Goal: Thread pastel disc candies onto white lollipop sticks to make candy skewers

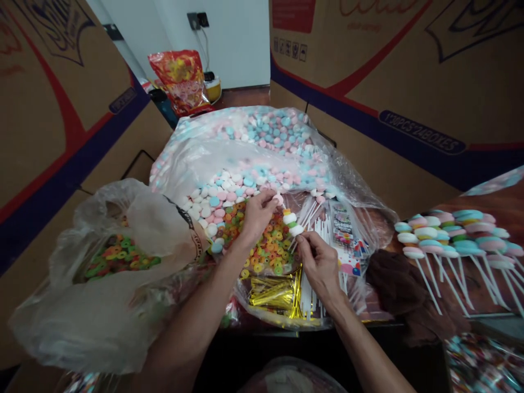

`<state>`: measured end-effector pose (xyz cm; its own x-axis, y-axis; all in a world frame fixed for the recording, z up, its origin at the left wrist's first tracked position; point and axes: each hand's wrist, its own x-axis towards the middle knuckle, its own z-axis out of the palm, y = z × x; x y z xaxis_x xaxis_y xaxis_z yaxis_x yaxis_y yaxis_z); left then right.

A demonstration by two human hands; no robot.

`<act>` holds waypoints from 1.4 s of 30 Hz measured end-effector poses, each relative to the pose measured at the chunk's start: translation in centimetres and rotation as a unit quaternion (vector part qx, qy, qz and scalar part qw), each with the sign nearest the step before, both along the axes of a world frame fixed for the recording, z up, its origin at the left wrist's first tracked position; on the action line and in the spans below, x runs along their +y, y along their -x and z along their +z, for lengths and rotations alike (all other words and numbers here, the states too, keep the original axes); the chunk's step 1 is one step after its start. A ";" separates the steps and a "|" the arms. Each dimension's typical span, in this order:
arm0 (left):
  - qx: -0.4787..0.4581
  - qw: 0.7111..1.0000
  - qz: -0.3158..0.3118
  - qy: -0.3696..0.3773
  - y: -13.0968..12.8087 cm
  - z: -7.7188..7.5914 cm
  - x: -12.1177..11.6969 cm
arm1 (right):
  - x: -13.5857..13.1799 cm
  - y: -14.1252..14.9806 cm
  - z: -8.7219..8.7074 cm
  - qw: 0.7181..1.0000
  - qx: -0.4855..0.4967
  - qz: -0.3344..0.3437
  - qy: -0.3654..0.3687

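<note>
My right hand [319,262] pinches the white stick of a candy skewer, just below its stacked sweets. On the stick are white marshmallows [295,230] with a green gummy ring between them and an orange ring at the top. At the upper end of the stack, my left hand [257,214] holds a pale pink marshmallow [279,200] between thumb and fingers. Under the hands lie many small coloured gummy rings [268,251]. White sticks [323,229] and gold twist ties [272,292] sit nearby.
Behind the hands spreads a clear plastic bag [196,158] of pink, blue and white marshmallows. Finished-looking marshmallow skewers [470,240] lie at right beside a brown cloth [405,289]. Another gummy-ring bag [82,322] stands left. Large cardboard boxes [393,71] flank the table.
</note>
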<state>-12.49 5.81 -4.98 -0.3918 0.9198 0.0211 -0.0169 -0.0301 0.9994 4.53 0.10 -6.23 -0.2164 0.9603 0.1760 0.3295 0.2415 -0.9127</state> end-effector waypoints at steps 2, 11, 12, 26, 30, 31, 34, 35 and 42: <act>-0.008 1.000 0.008 -0.008 -0.2 0.1 -0.2 | 0.0 0.0 0.0 1.000 -0.008 0.005 -0.002; -0.047 0.999 -0.005 -0.026 -0.6 0.4 -0.7 | 0.0 0.1 0.1 1.000 -0.028 -0.006 -0.005; -0.046 0.999 -0.002 -0.025 -0.6 0.4 -0.8 | 0.0 0.1 0.2 0.999 -0.031 -0.008 -0.006; 0.258 0.965 -0.006 -0.043 -0.7 0.6 -1.8 | 0.3 0.1 0.5 0.996 0.029 0.010 0.085; 0.316 0.948 0.006 -0.044 -1.5 1.5 -2.3 | 0.2 0.2 0.7 0.995 0.045 -0.001 0.089; 0.324 0.945 0.007 -0.042 -1.7 1.5 -2.4 | 0.2 0.3 0.7 0.995 0.049 -0.006 0.089; 0.322 0.946 0.002 -0.033 -2.0 1.5 -2.7 | 0.1 0.2 0.7 0.993 0.064 -0.016 0.094; 0.317 0.948 -0.001 -0.029 -2.0 1.5 -2.8 | 0.1 0.2 0.7 0.993 0.066 -0.017 0.094; 0.347 0.937 0.008 -0.040 -2.4 1.8 -3.6 | 0.2 0.5 0.3 0.995 0.066 -0.017 0.075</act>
